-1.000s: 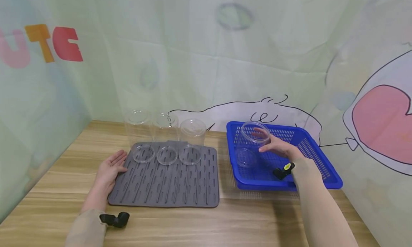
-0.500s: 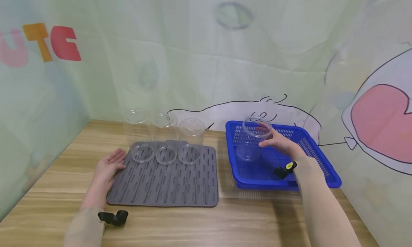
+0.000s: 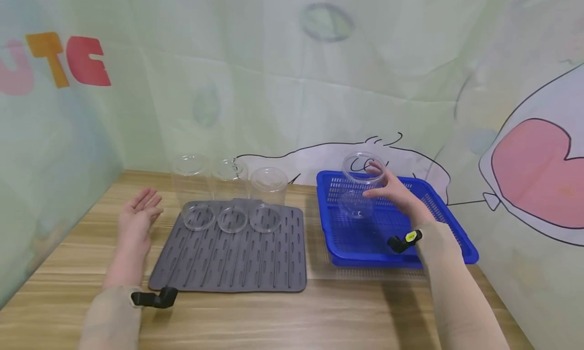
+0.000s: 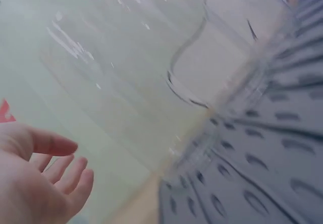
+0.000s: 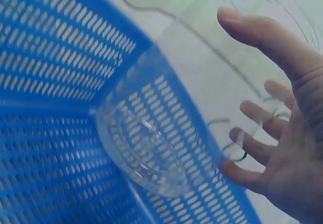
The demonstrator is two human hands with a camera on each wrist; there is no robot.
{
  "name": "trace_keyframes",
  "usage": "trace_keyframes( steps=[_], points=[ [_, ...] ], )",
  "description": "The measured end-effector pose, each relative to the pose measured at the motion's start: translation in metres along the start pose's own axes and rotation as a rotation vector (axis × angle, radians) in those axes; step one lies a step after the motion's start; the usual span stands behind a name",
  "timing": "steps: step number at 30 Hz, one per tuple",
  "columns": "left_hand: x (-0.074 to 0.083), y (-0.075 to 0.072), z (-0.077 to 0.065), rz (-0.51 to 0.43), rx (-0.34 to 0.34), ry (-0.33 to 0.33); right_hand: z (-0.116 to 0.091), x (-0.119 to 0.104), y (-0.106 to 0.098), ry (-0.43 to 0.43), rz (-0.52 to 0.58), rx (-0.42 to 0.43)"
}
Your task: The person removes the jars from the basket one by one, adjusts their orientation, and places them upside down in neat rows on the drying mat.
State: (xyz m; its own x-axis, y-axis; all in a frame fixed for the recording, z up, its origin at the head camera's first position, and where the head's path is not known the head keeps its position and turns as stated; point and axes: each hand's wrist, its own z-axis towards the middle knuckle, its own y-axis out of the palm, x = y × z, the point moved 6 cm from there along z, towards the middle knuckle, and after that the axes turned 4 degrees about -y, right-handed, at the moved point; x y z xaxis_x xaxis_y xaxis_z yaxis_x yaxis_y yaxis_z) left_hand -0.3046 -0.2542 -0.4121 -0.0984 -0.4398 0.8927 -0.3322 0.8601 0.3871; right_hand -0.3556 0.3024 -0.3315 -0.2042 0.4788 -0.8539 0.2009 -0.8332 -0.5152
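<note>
My right hand (image 3: 396, 194) grips a clear plastic cup (image 3: 355, 190) by its side, fingers and thumb around it. The cup has its wide rim up and is raised over the blue basket (image 3: 374, 259). In the right wrist view the cup's round base (image 5: 146, 148) shows against the basket's slotted wall. My left hand (image 3: 135, 219) is off the left edge of the grey mat (image 3: 228, 264), fingers loose, holding nothing. Three clear cups, a left cup (image 3: 191, 185), a middle cup (image 3: 230, 187) and a right cup (image 3: 268, 191), stand rim-down in a row along the mat's back edge.
A wooden table (image 3: 255, 319) lies under the mat and basket, with a strip of wood between them. Close behind hangs a printed curtain (image 3: 274, 86). The standing cups are see-through and their outlines are faint.
My right hand has raised the cup and carried it slightly toward the back of the basket. My left hand has moved up and left, away from the mat's edge.
</note>
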Motion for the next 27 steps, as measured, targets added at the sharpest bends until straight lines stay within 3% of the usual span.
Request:
trace_keyframes(
  steps=[7, 13, 16, 21, 27],
  points=[
    [0.045, 0.028, -0.026, -0.194, 0.066, 0.224, -0.002, -0.026, -0.005, -0.028, -0.042, 0.161],
    [0.073, 0.061, -0.054, -0.234, -0.042, 0.393, -0.009, -0.054, -0.003, -0.034, -0.180, 0.287],
    [0.082, 0.084, -0.071, -0.161, -0.143, 0.446, -0.011, -0.072, 0.001, -0.087, -0.224, 0.349],
    [0.085, 0.125, -0.095, 0.041, -0.318, 0.494, -0.017, -0.107, 0.011, -0.230, -0.305, 0.457],
    [0.073, 0.160, -0.104, 0.119, -0.448, 0.490, -0.025, -0.139, 0.031, -0.252, -0.451, 0.517]
  ],
)
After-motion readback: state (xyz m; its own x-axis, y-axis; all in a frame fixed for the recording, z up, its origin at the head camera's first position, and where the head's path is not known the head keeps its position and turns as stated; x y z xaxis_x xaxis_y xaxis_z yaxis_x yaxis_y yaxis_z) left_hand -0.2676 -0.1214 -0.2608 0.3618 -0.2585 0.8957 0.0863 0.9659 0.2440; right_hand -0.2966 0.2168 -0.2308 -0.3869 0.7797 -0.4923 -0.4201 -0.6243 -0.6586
